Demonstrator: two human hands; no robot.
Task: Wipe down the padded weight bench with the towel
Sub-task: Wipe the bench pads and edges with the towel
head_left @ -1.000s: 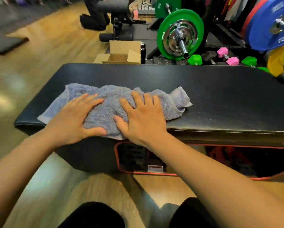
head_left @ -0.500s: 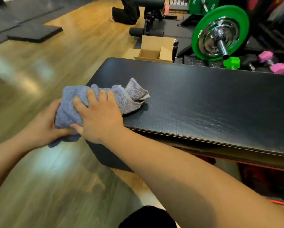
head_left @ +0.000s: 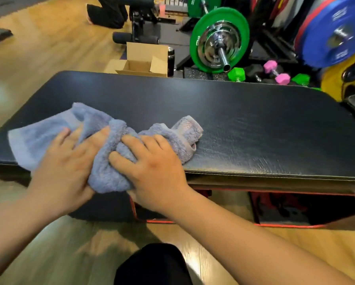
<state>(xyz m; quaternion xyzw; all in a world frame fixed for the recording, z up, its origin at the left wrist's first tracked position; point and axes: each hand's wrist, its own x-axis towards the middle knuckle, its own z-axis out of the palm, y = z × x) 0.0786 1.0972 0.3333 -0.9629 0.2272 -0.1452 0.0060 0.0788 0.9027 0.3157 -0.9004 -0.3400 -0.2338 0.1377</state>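
Observation:
A blue-grey towel lies bunched on the left part of the black padded bench, and one fold hangs over the near edge. My left hand lies on the towel's left half, fingers spread on top and thumb under the hanging fold. Beside it, my right hand has its fingers curled into the towel's right half. A loose corner of the towel sticks out to the right of my right hand. The right half of the pad lies bare.
Behind the bench stand an open cardboard box, a dark bottle, a green weight plate on a bar and small pink and green dumbbells. A person kneels at the back. Wood floor lies to the left.
The towel, flat under both palms at first, was gathered at the bench's left end. It has since slid right along the pad, with both hands now bunching it side by side.

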